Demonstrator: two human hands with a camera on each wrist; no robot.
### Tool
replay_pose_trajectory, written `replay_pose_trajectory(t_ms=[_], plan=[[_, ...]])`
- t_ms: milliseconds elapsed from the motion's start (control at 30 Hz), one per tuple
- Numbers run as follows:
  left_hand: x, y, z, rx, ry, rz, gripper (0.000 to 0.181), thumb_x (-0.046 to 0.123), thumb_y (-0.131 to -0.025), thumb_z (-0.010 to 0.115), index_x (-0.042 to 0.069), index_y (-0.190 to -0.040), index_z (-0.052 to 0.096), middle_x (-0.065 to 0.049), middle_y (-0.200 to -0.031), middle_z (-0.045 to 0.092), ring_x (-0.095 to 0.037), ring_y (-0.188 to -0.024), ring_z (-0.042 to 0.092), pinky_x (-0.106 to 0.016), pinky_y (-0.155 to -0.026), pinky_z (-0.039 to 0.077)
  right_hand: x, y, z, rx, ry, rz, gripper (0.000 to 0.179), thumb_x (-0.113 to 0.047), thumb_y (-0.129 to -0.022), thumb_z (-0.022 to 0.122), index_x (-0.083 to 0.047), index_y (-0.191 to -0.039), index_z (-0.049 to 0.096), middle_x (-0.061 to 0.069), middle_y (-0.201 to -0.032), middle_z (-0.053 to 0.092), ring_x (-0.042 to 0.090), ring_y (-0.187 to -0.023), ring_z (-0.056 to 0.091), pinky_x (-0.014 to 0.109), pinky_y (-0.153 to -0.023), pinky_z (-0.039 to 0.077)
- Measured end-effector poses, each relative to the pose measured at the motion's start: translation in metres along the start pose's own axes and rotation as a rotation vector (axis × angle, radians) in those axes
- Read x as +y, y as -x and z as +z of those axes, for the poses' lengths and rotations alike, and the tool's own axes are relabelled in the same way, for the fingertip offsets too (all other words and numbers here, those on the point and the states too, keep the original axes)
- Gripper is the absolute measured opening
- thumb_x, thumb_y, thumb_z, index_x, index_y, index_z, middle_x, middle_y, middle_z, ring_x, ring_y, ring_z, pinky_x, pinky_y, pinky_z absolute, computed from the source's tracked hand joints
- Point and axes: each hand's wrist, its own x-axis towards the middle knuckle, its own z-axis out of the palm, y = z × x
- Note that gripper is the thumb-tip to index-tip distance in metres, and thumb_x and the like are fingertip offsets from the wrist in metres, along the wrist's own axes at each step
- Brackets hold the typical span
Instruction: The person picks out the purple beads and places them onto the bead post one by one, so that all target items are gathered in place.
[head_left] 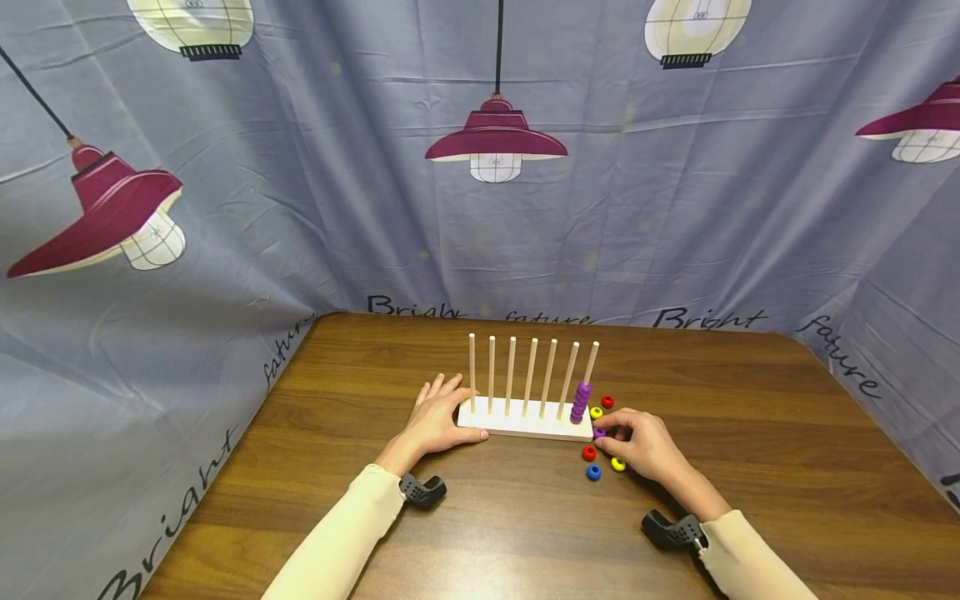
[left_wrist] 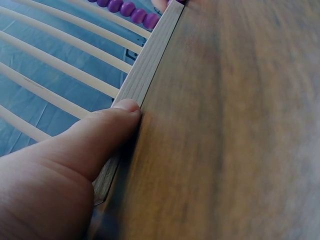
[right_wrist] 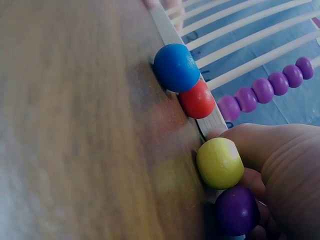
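Observation:
A pale wooden peg stand (head_left: 517,425) with several upright rods stands on the table. Several purple beads (head_left: 581,403) are threaded on its rightmost rod. My left hand (head_left: 433,423) holds the stand's left end, with the thumb along the front edge, as the left wrist view also shows. By the stand's right end, my right hand (head_left: 647,446) pinches a loose purple bead (head_left: 599,433) between thumb and forefinger. That bead is hidden behind the thumb in the right wrist view. Another purple bead (right_wrist: 237,211) lies under the right palm, beside a yellow bead (right_wrist: 220,163).
Loose red (head_left: 589,453), blue (head_left: 593,472) and yellow beads (head_left: 618,464) lie in front of the right hand. Beyond it are another yellow bead (head_left: 596,412) and a red bead (head_left: 607,402). A printed curtain (head_left: 480,250) hangs behind the brown wooden table (head_left: 510,533).

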Motion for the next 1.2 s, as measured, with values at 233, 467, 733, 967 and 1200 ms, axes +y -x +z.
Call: replay_pose_trajectory(t_ms=[233, 467, 733, 967, 1200], plan=[[0.0007, 0.0018, -0.0016, -0.005, -0.008, 0.005, 0.073, 0.054, -0.076, 0.082, 0.021, -0.138, 0.063, -0.017, -0.163, 0.039, -0.046, -0.155, 0.022, -0.061, -0.128, 0.012, -0.0032, 0.0002, -0.0015, -0.008, -0.013, 0.029, 0.016, -0.011, -0.079, 0.085, -0.012, -0.093, 0.078, -0.008, -0.069, 0.062, -0.005, -0.061, 0.046, 0.021, -0.054, 0.038], [0.0, 0.0016, -0.0003, -0.002, 0.001, 0.005, 0.072, 0.055, -0.077, 0.081, 0.022, -0.138, 0.063, -0.017, -0.163, 0.039, -0.046, -0.156, 0.022, -0.06, -0.128, 0.012, -0.0059, -0.0001, -0.0033, -0.008, -0.029, 0.057, 0.014, -0.013, -0.08, 0.085, -0.013, -0.092, 0.077, -0.008, -0.069, 0.063, -0.005, -0.062, 0.046, 0.021, -0.055, 0.038], [-0.0001, 0.0016, -0.0013, 0.0, 0.002, 0.009, 0.072, 0.055, -0.077, 0.081, 0.022, -0.138, 0.063, -0.017, -0.162, 0.039, -0.046, -0.155, 0.022, -0.061, -0.128, 0.012, -0.0046, -0.0012, -0.0035, -0.012, -0.042, 0.046, 0.015, -0.013, -0.081, 0.084, -0.012, -0.094, 0.078, -0.009, -0.069, 0.063, -0.005, -0.062, 0.046, 0.021, -0.055, 0.038], [0.0002, 0.0016, -0.0015, 0.002, -0.002, 0.016, 0.072, 0.054, -0.076, 0.081, 0.021, -0.138, 0.063, -0.018, -0.162, 0.04, -0.047, -0.155, 0.023, -0.062, -0.127, 0.014, -0.0031, -0.0023, -0.0048, -0.01, -0.014, 0.024, 0.017, -0.013, -0.081, 0.085, -0.01, -0.097, 0.079, -0.009, -0.068, 0.061, -0.004, -0.062, 0.044, 0.021, -0.055, 0.037], [0.0006, 0.0022, -0.0014, 0.004, 0.0, 0.014, 0.072, 0.055, -0.076, 0.081, 0.021, -0.137, 0.063, -0.019, -0.162, 0.04, -0.047, -0.154, 0.024, -0.062, -0.127, 0.014, -0.0025, -0.0028, -0.0051, -0.002, -0.015, 0.02, 0.017, -0.013, -0.08, 0.084, -0.01, -0.096, 0.08, -0.009, -0.068, 0.062, -0.005, -0.062, 0.044, 0.022, -0.054, 0.037]])
